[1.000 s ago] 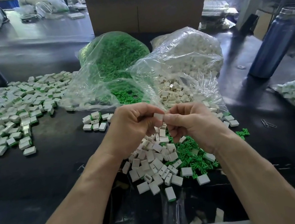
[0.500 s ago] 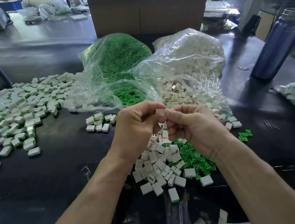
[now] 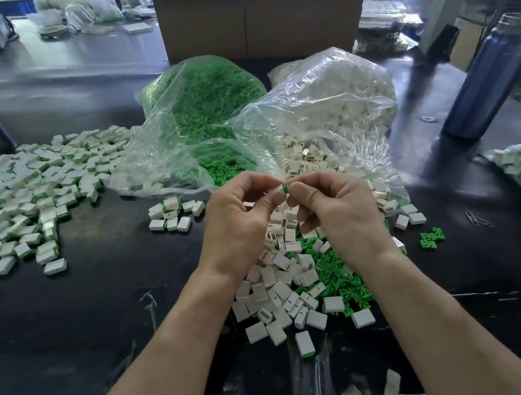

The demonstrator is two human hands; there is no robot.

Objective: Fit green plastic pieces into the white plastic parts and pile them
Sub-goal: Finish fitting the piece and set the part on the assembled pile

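Since the earlier frame a small green piece (image 3: 284, 188) shows where a white block was, pinched between left hand (image 3: 241, 214) and right hand (image 3: 332, 207), above the heap of boxy white parts (image 3: 274, 285); crinkled clear bags (image 3: 316, 107) behind it.

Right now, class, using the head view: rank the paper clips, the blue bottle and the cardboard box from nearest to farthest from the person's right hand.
1. Paper clips: on the black table, just right of the right hand.
2. Blue bottle: standing farther back at the right.
3. Cardboard box: at the back, behind both bags.
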